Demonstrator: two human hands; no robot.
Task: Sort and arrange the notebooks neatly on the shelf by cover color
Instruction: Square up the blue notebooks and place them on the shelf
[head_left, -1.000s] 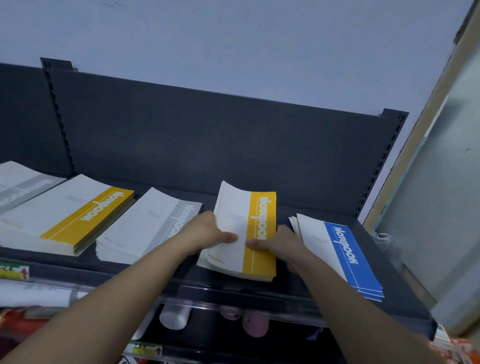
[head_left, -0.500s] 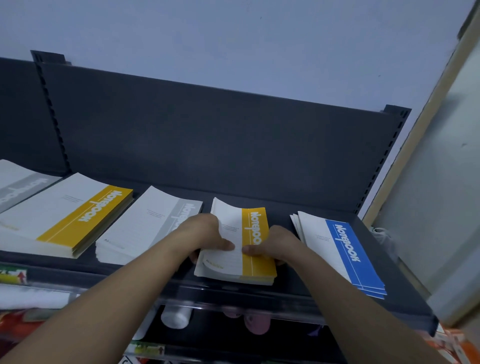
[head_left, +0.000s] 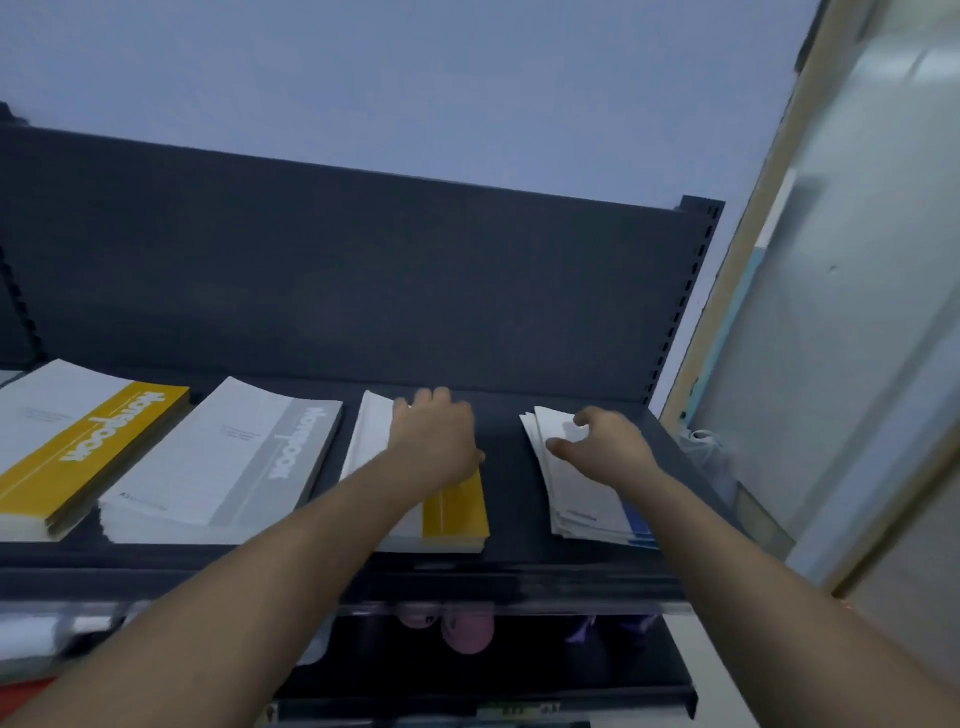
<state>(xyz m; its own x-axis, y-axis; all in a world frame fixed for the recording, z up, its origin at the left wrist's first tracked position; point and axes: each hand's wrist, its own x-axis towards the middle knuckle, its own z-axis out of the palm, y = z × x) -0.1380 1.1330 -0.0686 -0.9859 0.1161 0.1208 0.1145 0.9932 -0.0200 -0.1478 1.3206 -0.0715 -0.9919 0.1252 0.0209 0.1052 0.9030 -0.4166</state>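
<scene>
Shelf: dark grey, notebook stacks in a row.
Left hand: fingers straight, flat on centre yellow stack.
Right hand: fingers spread, loosely curved over blue stack, clamping nothing.
</scene>
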